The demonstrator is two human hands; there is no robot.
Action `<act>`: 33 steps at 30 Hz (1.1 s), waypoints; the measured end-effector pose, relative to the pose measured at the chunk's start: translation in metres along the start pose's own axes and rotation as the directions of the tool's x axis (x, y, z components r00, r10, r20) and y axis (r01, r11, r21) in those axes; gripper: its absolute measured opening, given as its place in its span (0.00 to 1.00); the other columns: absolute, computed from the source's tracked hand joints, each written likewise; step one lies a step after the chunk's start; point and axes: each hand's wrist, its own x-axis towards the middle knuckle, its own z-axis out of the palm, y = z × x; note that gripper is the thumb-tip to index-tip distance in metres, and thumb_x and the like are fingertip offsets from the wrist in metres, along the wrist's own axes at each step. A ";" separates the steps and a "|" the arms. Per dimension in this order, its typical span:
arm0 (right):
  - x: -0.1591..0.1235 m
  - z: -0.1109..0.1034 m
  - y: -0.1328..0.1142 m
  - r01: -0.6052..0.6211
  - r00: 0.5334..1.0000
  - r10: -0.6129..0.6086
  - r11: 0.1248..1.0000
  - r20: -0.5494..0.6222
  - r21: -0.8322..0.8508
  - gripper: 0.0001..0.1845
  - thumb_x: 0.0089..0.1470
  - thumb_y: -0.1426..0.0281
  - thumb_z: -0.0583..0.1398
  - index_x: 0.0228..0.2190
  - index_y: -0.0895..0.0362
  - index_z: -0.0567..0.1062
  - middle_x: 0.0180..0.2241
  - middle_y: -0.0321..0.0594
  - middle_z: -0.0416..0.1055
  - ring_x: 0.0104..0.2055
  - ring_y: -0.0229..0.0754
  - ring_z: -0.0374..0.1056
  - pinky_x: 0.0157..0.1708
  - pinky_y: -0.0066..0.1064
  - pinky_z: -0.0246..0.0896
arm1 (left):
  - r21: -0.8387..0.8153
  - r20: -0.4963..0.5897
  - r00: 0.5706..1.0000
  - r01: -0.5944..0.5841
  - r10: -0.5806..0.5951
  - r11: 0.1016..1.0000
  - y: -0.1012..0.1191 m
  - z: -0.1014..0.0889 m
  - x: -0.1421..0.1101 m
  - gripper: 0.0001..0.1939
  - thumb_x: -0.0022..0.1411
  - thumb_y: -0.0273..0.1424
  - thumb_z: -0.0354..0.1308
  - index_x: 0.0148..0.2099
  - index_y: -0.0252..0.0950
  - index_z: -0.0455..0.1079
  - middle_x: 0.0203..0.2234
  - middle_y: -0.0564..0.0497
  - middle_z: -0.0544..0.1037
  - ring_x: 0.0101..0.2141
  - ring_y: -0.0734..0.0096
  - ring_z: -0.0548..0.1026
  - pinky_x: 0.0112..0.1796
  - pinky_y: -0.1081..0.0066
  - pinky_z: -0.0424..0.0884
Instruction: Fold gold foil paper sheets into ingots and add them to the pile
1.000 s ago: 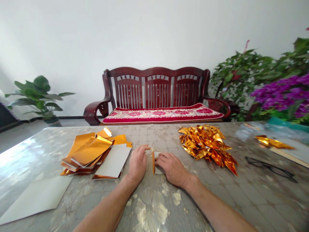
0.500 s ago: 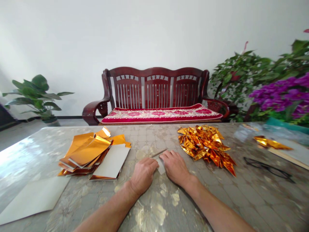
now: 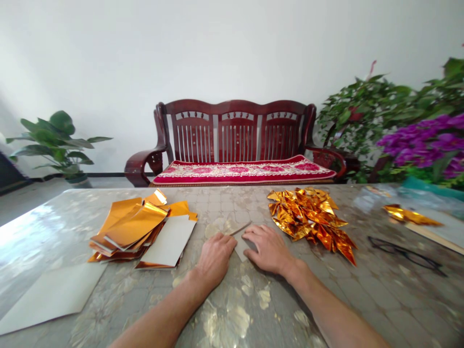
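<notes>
Head view: one small pale paper between your left hand and right hand; one gold-sheet pile at left; one heap of folded gold pieces, one pair of glasses at right. Flower-patterned table, wooden bench, white wall. Paper's far edge slants away rightward; hands hide long axis. Left grip: cannot tell; right thumb and fingers parted.

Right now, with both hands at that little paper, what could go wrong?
The small paper might slip and crease crookedly, since it lies on a shiny, smooth-looking table between the left hand and right hand.

If the right hand swings outward, it could bump the pile of shiny gold pieces nearby and scatter some.

The stack of gold sheets lies unevenly, so a nudge might make some slide.
</notes>
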 end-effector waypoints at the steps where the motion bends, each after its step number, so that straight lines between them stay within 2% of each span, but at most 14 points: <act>1: 0.000 -0.002 0.004 0.019 0.999 -0.020 0.999 0.026 0.028 0.20 0.52 0.62 0.65 0.47 0.52 0.76 0.48 0.40 0.72 0.49 0.47 0.64 0.49 0.36 0.56 | -0.005 0.003 1.000 0.010 -0.010 1.000 0.000 -0.001 0.000 0.14 0.67 0.22 0.48 0.45 0.40 0.72 0.38 0.51 0.79 0.42 0.64 0.73 0.43 0.68 0.68; 3: -0.001 -0.005 0.009 0.068 0.995 -0.072 0.995 0.071 0.067 0.24 0.48 0.60 0.67 0.47 0.53 0.76 0.50 0.41 0.72 0.50 0.48 0.65 0.50 0.36 0.58 | -0.010 0.010 0.999 0.033 -0.033 0.999 0.000 -0.003 0.001 0.13 0.67 0.22 0.47 0.44 0.40 0.71 0.37 0.50 0.78 0.41 0.64 0.73 0.41 0.69 0.68; 5: -0.002 -0.006 0.013 0.099 0.991 -0.105 0.992 0.077 0.074 0.22 0.48 0.62 0.67 0.46 0.53 0.77 0.50 0.41 0.73 0.50 0.48 0.66 0.50 0.37 0.59 | -0.008 0.015 0.998 0.054 -0.054 0.998 0.001 -0.006 0.001 0.13 0.67 0.22 0.46 0.44 0.40 0.71 0.35 0.49 0.78 0.40 0.65 0.73 0.40 0.70 0.68; 11: -0.002 0.008 0.014 0.124 0.992 -0.123 0.991 -0.021 0.054 0.08 0.59 0.68 0.60 0.40 0.53 0.78 0.46 0.41 0.76 0.48 0.45 0.69 0.50 0.36 0.61 | -0.020 0.025 0.999 0.045 -0.044 0.999 0.000 -0.010 -0.001 0.14 0.62 0.21 0.49 0.45 0.40 0.69 0.36 0.50 0.77 0.42 0.64 0.73 0.39 0.70 0.67; 17: 0.000 0.015 0.015 0.116 0.989 -0.110 0.991 -0.095 0.059 0.10 0.63 0.68 0.55 0.38 0.55 0.77 0.41 0.42 0.77 0.46 0.44 0.70 0.49 0.35 0.61 | -0.059 -0.018 0.997 0.070 -0.072 0.996 -0.004 -0.002 0.003 0.08 0.67 0.29 0.52 0.45 0.42 0.70 0.36 0.51 0.77 0.42 0.65 0.74 0.40 0.70 0.67; 22: -0.002 0.010 0.014 0.105 0.992 -0.101 0.993 -0.071 0.054 0.08 0.57 0.70 0.59 0.39 0.54 0.76 0.42 0.41 0.76 0.47 0.46 0.69 0.50 0.37 0.60 | -0.047 -0.032 0.996 0.086 -0.087 0.995 -0.003 0.003 0.009 0.09 0.70 0.31 0.50 0.39 0.40 0.71 0.35 0.51 0.78 0.41 0.65 0.74 0.40 0.70 0.66; 26: -0.004 0.007 0.013 0.096 0.993 -0.093 0.994 -0.073 0.050 0.19 0.50 0.76 0.60 0.45 0.55 0.74 0.44 0.42 0.75 0.48 0.47 0.68 0.53 0.38 0.56 | -0.039 -0.037 0.994 0.098 -0.099 0.994 -0.007 0.002 0.010 0.12 0.71 0.31 0.48 0.37 0.39 0.71 0.33 0.50 0.78 0.38 0.66 0.74 0.38 0.70 0.65; 31: -0.002 0.007 0.011 0.106 0.991 -0.101 0.992 -0.086 0.065 0.09 0.60 0.71 0.56 0.42 0.54 0.74 0.39 0.41 0.76 0.45 0.45 0.68 0.52 0.38 0.56 | -0.077 -0.063 0.995 0.073 -0.078 0.994 -0.018 0.000 0.007 0.09 0.67 0.27 0.51 0.37 0.40 0.72 0.33 0.51 0.78 0.39 0.66 0.74 0.38 0.71 0.65; 33: 0.001 0.008 0.011 0.101 0.991 -0.093 0.992 -0.099 0.079 0.09 0.64 0.69 0.54 0.40 0.54 0.74 0.38 0.40 0.76 0.43 0.44 0.68 0.49 0.36 0.57 | -0.050 -0.096 0.991 0.086 -0.091 0.995 -0.016 -0.001 0.006 0.05 0.65 0.28 0.54 0.38 0.40 0.72 0.33 0.51 0.78 0.39 0.65 0.75 0.39 0.69 0.65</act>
